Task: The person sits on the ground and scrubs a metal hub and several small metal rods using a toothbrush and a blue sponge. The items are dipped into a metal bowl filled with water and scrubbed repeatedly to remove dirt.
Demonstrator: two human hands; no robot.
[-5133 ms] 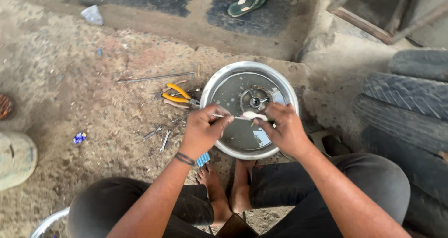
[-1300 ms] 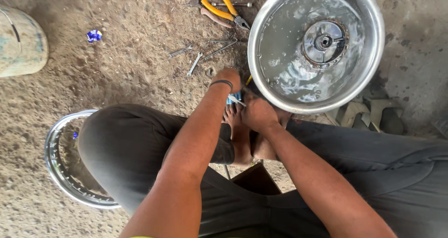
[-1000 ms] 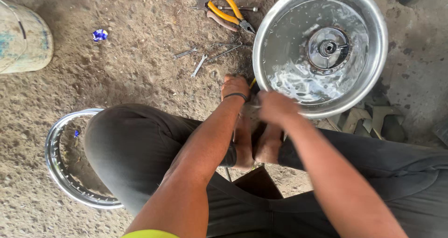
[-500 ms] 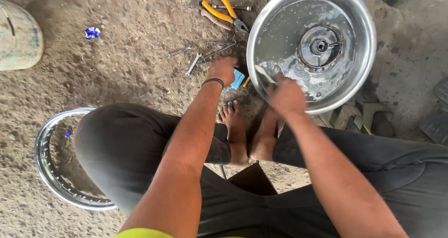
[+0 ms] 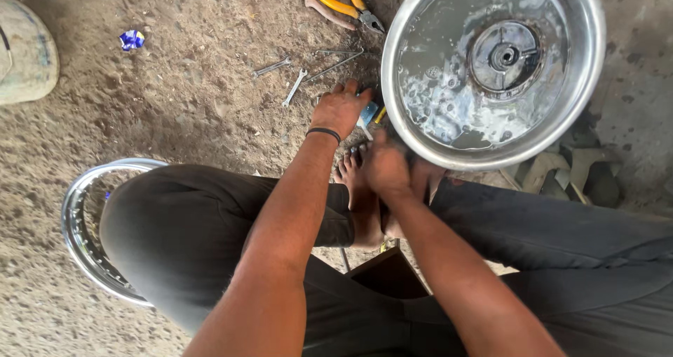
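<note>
Left hand: your left hand (image 5: pixel 341 109) lay spread on the dirt floor (image 5: pixel 175 105), fingertips on a small blue packet (image 5: pixel 369 112).
Right hand: your right hand (image 5: pixel 384 166) was blurred; its grip could not be told.
Packet: beside the metal basin (image 5: pixel 491 150); probably light, thin and crushable, so pinch an edge.

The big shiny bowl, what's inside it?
The metal basin holds shallow soapy water and a round dark wheel hub in the middle. What lies under the hub is covered, and the foam hides part of the bottom.
</note>
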